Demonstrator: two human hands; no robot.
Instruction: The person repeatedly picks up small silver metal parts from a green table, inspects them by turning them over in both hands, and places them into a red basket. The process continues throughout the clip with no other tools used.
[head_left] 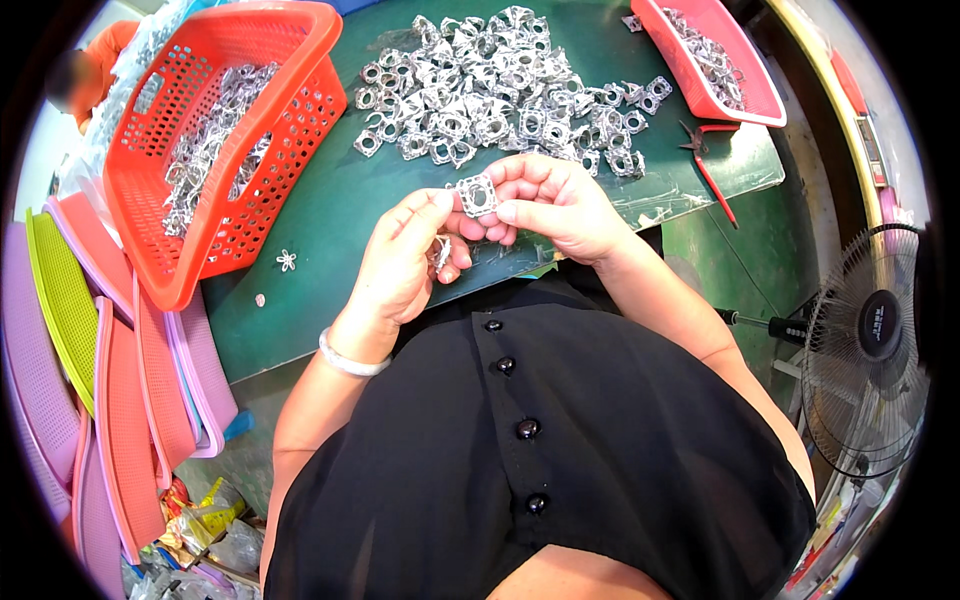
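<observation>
Near the front edge of the green table, both my hands hold one small silver metal casting (477, 196), squarish with a round hole in its middle. My left hand (385, 265) pinches its left side between thumb and forefinger. A second small metal piece (440, 252) shows in the curled lower fingers of that hand. From the other side, my right hand (568, 212) grips the casting with its thumb in front and fingers behind. Just beyond my hands lies a heap of similar castings (500, 90).
An orange-red perforated basket (290, 150) of metal parts stands at left, a pink basket (760, 112) at far right. Red-handled pliers (712, 178) lie by the right table edge. Stacked colored baskets (125, 420) stand lower left, a fan (868, 330) at right. Another person is at upper left.
</observation>
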